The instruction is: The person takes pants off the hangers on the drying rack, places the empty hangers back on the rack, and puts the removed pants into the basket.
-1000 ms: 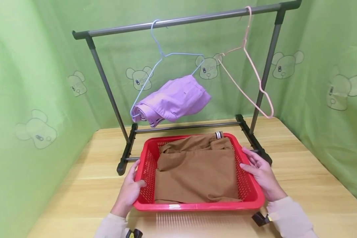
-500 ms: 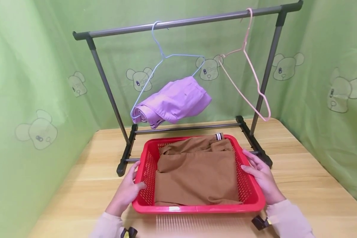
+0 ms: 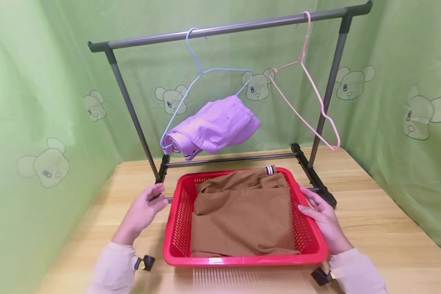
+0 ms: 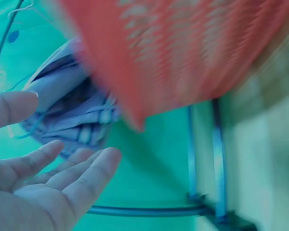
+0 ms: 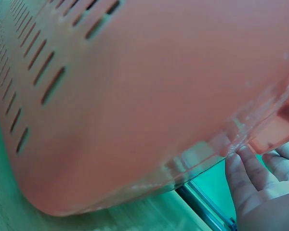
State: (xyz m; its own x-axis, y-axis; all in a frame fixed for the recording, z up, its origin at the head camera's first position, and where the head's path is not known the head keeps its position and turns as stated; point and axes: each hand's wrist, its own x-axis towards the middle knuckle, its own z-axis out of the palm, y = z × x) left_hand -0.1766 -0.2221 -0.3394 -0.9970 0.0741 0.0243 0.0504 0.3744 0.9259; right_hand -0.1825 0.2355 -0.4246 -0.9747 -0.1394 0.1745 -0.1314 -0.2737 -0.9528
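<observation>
Left hand [image 3: 141, 210], fingers loosely apart, empty, hovers beside the red basket [image 3: 246, 260]; right hand [image 3: 325, 218] grips its rim [image 3: 319, 237] between thumb and fingers

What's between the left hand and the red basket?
In the head view, wooden tabletop and a bit of rack bar show between the left hand and red basket.

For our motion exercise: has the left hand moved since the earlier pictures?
Yes: against the rack, the left hand went up and leftward in the head view, off the basket.
</observation>
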